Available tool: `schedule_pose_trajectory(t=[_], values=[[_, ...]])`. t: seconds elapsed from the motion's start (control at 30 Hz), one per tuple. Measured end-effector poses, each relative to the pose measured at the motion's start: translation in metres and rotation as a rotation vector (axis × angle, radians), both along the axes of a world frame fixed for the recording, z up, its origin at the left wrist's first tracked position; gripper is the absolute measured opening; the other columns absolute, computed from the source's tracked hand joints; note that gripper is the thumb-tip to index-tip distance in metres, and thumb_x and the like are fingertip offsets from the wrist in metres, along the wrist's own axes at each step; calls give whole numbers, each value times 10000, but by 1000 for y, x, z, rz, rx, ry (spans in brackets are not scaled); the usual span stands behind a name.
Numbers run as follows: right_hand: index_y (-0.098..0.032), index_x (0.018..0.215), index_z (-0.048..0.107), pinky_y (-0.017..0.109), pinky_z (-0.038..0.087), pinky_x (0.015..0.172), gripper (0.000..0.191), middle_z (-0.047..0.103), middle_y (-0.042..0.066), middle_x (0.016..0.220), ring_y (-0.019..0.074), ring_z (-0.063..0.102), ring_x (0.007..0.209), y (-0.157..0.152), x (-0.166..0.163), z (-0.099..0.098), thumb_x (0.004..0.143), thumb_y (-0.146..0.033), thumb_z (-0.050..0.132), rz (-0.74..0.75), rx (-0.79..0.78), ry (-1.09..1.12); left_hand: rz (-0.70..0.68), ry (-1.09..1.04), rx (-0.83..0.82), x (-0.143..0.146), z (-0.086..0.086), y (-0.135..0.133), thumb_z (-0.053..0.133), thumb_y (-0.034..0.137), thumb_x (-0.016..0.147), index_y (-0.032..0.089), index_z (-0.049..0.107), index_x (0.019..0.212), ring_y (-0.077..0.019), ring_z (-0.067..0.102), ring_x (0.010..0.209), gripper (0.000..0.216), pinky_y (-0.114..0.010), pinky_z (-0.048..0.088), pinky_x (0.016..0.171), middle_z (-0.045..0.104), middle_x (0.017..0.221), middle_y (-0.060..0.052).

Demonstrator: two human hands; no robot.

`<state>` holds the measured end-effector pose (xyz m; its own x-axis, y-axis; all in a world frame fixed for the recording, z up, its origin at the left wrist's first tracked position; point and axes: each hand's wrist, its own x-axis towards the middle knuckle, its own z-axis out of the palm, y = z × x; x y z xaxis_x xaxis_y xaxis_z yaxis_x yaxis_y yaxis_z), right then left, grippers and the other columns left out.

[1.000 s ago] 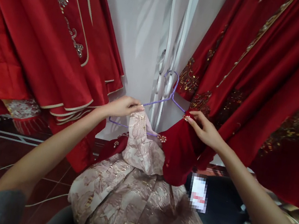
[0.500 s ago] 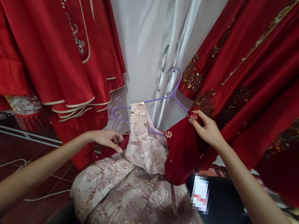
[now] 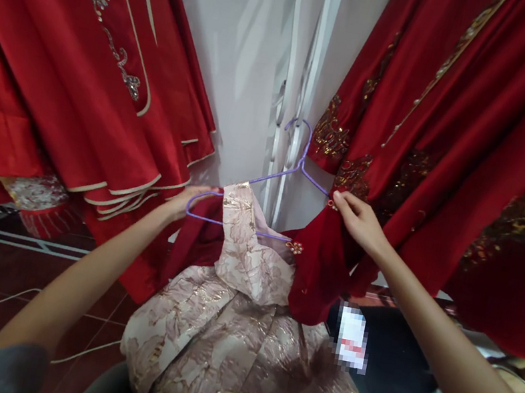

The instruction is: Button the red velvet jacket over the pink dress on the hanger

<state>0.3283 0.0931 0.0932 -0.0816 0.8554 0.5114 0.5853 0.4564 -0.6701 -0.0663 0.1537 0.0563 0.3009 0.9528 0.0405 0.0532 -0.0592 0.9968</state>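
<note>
A dress with a pale pink-and-gold brocade front and skirt and dark red side panels lies across the lap. Its brocade strap sits on a purple wire hanger, whose hook points up. Behind the hanger's left end, my left hand is closed on the dress's left red panel, its fingertips partly hidden. At the hanger's right end, my right hand pinches the top of the right red panel beside a small beaded ornament. A second flower-shaped ornament sits at that panel's inner edge.
Red embroidered garments hang at the left and at the right. White curved metal bars stand against the pale wall. A white cable crosses the tiled floor at lower left. A white tag lies by the skirt.
My left hand has moved up to the hanger's left end, raising and spreading the left red panel. My right hand stays at the right shoulder, its grip slightly shifted.
</note>
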Motion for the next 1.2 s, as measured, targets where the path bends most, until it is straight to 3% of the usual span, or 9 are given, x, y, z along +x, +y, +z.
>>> schedule_pose_trajectory(t=[0.13,0.27,0.37,0.53,0.67,0.77,0.9,1.07,1.2], values=[[-229,797,634,317,441,731,421,682,21,795,203,607,756,-4,-3,4,852,-610,465,-35,14,-66,419,-227,131,-36,51,2,799,381,619,154,585,807,-97,564,617,364,-225,467,648,661,717,36],[-232,779,652,307,432,714,387,692,13,750,193,617,719,-9,-7,9,852,-577,492,-93,41,-148,554,-367,291,-60,80,-17,749,334,707,172,532,957,-85,539,725,369,-228,452,774,641,808,73],[-226,765,647,293,429,697,369,698,18,757,184,621,709,-14,-12,10,857,-550,496,-143,53,-140,506,-239,408,-61,85,-36,713,353,744,142,511,865,-77,491,714,316,-219,422,748,590,783,52],[-213,711,599,280,416,655,340,688,26,719,176,609,662,-30,-30,11,839,-520,528,-223,80,-109,759,17,793,-34,70,-78,656,340,782,150,359,578,-47,262,560,407,-180,263,552,287,577,66],[-220,664,521,283,407,638,341,674,26,681,175,599,635,-42,-47,13,838,-513,530,-272,94,-73,590,137,846,21,34,-126,555,335,870,161,469,618,-72,349,562,318,-206,308,552,387,595,46],[-220,678,519,290,415,656,336,684,30,700,176,601,643,-42,-44,14,844,-512,523,-250,82,-63,114,352,708,59,6,-147,541,330,878,161,546,630,-76,430,546,300,-199,347,538,492,587,39],[-216,721,555,300,426,682,332,689,28,745,177,607,673,-31,-29,11,838,-525,529,-181,27,-97,-171,503,567,77,5,-127,537,403,874,173,658,752,-111,576,606,288,-209,439,581,660,699,3],[-213,878,594,361,447,753,371,642,63,834,222,595,789,-23,-23,-4,831,-571,509,-216,152,-184,295,591,916,80,47,-70,493,428,895,188,634,943,-183,625,915,282,-320,469,878,680,967,-60],[-207,1139,536,481,408,887,596,563,126,1063,311,524,1032,-32,-34,-16,731,-636,599,-378,281,-254,409,861,927,111,53,-44,514,538,846,100,507,1203,-304,513,1136,565,-448,386,999,576,1180,-186]])
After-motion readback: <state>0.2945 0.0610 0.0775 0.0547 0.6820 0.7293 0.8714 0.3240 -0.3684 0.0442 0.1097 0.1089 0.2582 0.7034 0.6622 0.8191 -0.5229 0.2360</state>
